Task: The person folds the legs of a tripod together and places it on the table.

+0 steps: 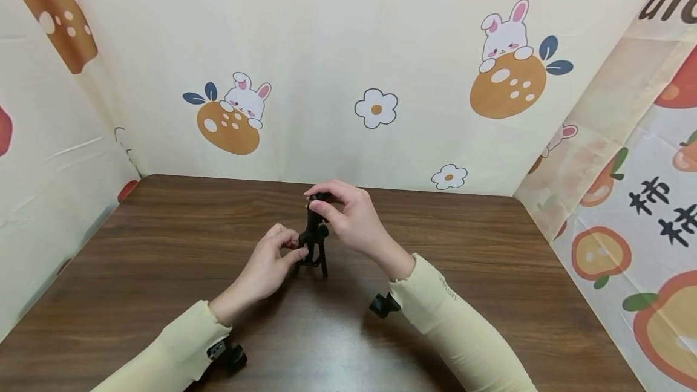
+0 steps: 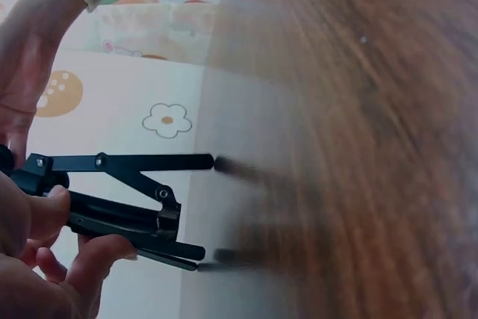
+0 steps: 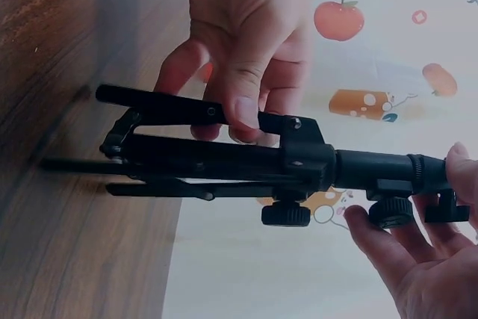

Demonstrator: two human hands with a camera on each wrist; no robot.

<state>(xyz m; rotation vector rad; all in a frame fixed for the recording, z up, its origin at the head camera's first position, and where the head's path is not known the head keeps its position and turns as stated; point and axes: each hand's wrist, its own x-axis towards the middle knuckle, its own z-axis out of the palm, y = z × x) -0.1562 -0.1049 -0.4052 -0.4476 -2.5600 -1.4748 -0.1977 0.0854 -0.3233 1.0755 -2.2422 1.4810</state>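
A small black tripod point(image 1: 314, 225) stands upright between my two hands, its legs partly spread and joined by hinged braces. My left hand point(image 1: 269, 260) pinches one leg between thumb and fingers, which shows closely in the right wrist view, where the tripod's legs point(image 3: 213, 151) point to the left. My right hand point(image 1: 356, 218) holds the top of the tripod, thumb on the near side and fingers over the head. Two round knobs point(image 3: 286, 213) stick out from the column. In the left wrist view, the leg tips point(image 2: 202, 162) are right at the tabletop, beside their reflections.
Under the hands is a dark brown wooden table point(image 1: 179, 228). A pale cloth point(image 1: 321, 59) printed with rabbits, fruit and flowers hangs behind it, with more printed cloth at both sides. Each wrist wears a small black camera point(image 1: 385, 305) under the sleeve cuff.
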